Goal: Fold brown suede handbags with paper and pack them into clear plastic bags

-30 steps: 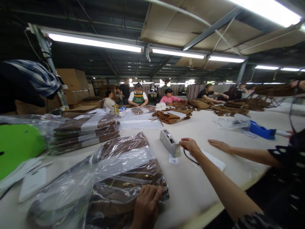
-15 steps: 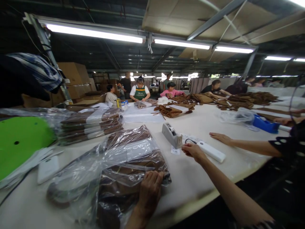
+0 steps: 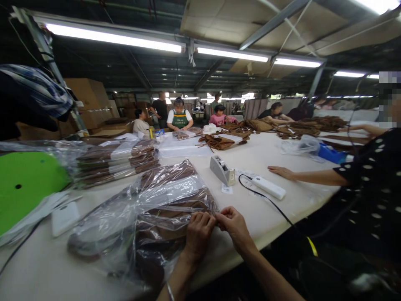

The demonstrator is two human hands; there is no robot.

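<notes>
A clear plastic bag [image 3: 171,196] with folded brown fabric and a white paper band inside lies on the table before me. My left hand [image 3: 199,230] has its fingers curled down on the bag's right edge, gripping the film. Touching that same edge, my right hand [image 3: 232,225] is closed in a pinch, its fingertips against the left hand's. What sits between the right fingertips is too small to make out. Beyond the hands stands a grey tape dispenser [image 3: 222,170], with a small white label [image 3: 227,189] beside it.
Several bagged brown bundles [image 3: 117,161] are stacked behind left, near a green board [image 3: 29,188] and a white device [image 3: 65,218]. At right lie a white power strip [image 3: 268,187], its black cable, and a co-worker's hand [image 3: 282,172]. Brown garments [image 3: 224,140] lie farther back.
My right hand has moved from beside the tape dispenser down and left to the bag's edge. My left hand stays on the bag. The co-worker at right shows more fully.
</notes>
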